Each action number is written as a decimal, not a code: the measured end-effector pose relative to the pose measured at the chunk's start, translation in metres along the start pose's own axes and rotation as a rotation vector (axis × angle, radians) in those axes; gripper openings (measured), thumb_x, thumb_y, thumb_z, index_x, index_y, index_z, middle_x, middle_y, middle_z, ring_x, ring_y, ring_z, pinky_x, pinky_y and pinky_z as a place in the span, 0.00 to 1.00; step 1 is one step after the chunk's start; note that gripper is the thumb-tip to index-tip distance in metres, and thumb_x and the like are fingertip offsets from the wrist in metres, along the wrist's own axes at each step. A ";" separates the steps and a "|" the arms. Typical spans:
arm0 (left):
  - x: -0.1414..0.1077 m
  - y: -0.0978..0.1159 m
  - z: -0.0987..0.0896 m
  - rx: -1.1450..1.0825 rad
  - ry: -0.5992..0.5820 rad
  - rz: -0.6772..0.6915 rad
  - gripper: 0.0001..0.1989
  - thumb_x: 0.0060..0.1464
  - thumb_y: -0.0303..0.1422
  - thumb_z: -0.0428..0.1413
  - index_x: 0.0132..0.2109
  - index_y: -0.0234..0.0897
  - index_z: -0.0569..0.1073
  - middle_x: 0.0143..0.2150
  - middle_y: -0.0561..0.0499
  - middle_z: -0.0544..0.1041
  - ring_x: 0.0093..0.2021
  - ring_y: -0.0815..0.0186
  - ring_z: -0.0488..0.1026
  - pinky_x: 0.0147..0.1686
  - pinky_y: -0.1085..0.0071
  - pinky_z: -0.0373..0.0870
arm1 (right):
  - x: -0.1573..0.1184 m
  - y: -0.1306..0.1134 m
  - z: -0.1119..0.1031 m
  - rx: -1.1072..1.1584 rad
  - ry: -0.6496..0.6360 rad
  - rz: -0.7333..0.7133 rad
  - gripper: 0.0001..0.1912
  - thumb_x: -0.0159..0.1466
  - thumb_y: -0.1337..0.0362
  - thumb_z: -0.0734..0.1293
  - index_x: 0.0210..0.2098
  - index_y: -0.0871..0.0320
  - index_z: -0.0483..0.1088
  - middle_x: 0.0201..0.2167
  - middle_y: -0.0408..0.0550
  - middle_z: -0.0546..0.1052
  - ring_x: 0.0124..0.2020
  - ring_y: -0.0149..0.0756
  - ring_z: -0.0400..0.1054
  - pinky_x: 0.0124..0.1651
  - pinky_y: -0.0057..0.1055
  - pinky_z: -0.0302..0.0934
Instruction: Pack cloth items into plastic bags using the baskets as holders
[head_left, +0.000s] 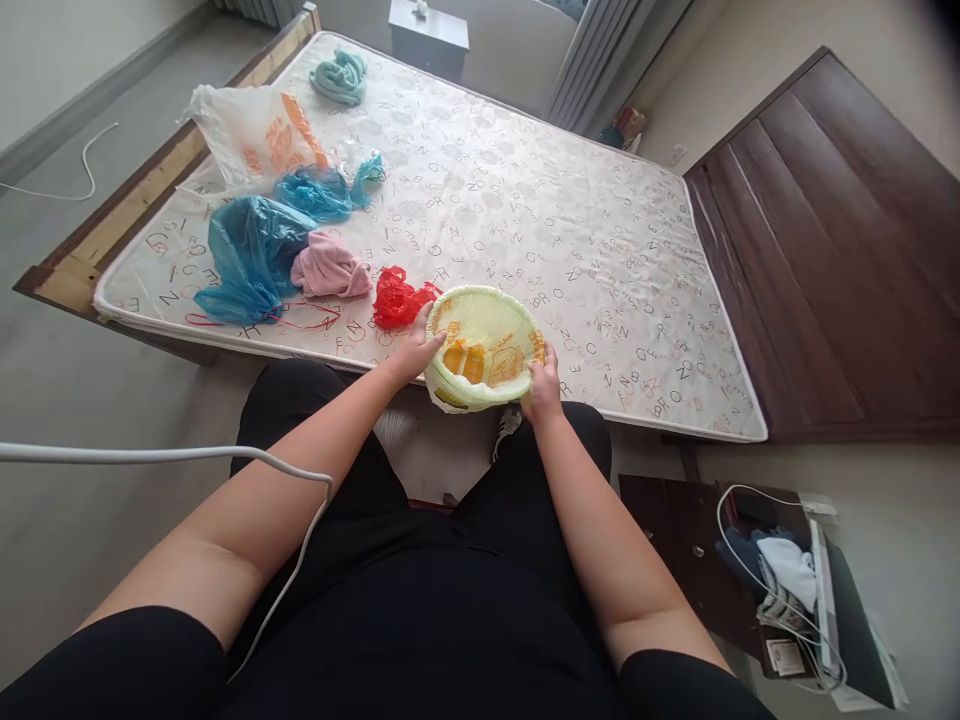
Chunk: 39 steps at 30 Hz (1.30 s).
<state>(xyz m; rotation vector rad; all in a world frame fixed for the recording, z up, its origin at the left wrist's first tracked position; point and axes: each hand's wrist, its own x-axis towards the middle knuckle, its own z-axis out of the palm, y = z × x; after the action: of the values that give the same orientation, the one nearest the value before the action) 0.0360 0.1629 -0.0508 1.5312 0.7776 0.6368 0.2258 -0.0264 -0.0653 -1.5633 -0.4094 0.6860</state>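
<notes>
Between my hands is a round, pale yellow-green trash bin [491, 345], tilted toward me over the bed's near edge. A thin plastic bag with orange print lines its inside and folds over the rim. My left hand [417, 347] is closed on the left side of the rim, thumb on top. On the right side of the rim, my right hand [544, 386] grips, its fingers partly hidden behind the bin. A crumpled red plastic bag [400, 298] lies just left of the bin, beside a pink cloth [330, 266].
On the mattress [570, 220] lie blue plastic bags [255, 250], a white bag with orange print [255, 135] and a teal cloth [339, 77]. A dark headboard [817, 260] stands right. A white cable [165, 454] crosses my left arm. Clothes [784, 570] sit on a nightstand.
</notes>
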 end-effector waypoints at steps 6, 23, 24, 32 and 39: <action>0.006 -0.013 0.005 -0.327 0.146 -0.067 0.24 0.64 0.46 0.54 0.62 0.40 0.69 0.63 0.43 0.72 0.64 0.55 0.68 0.62 0.61 0.66 | 0.023 -0.011 0.011 0.434 0.029 0.035 0.37 0.58 0.66 0.63 0.67 0.51 0.56 0.58 0.50 0.74 0.55 0.41 0.73 0.60 0.47 0.67; -0.014 -0.019 -0.006 -0.565 0.205 -0.480 0.21 0.48 0.46 0.69 0.38 0.38 0.69 0.32 0.52 0.77 0.27 0.71 0.73 0.30 0.72 0.71 | 0.018 -0.009 -0.004 0.182 0.209 0.049 0.24 0.57 0.58 0.68 0.52 0.57 0.68 0.48 0.50 0.77 0.47 0.38 0.74 0.47 0.34 0.70; -0.013 -0.020 -0.006 -0.574 0.216 -0.477 0.20 0.48 0.44 0.69 0.38 0.38 0.70 0.32 0.52 0.76 0.26 0.71 0.73 0.30 0.72 0.71 | 0.019 -0.006 -0.004 0.159 0.204 0.036 0.25 0.57 0.58 0.68 0.53 0.57 0.67 0.49 0.51 0.77 0.47 0.38 0.74 0.48 0.35 0.71; -0.009 -0.028 -0.004 -0.639 0.256 -0.509 0.07 0.54 0.27 0.63 0.38 0.34 0.72 0.29 0.50 0.78 0.26 0.68 0.75 0.33 0.69 0.74 | 0.024 0.015 -0.011 -0.039 0.161 -0.029 0.27 0.58 0.56 0.69 0.56 0.56 0.69 0.53 0.52 0.77 0.49 0.40 0.75 0.49 0.36 0.72; -0.007 -0.027 -0.003 -0.840 0.241 -0.477 0.02 0.60 0.26 0.58 0.40 0.32 0.76 0.30 0.48 0.79 0.31 0.65 0.76 0.40 0.66 0.76 | 0.021 0.012 -0.011 -0.021 0.133 -0.024 0.22 0.58 0.55 0.68 0.51 0.56 0.72 0.49 0.51 0.79 0.46 0.40 0.76 0.47 0.35 0.72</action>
<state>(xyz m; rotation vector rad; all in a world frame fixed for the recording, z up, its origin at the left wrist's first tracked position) 0.0261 0.1605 -0.0772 0.4851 0.8646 0.6701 0.2474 -0.0231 -0.0805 -1.6112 -0.3362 0.5570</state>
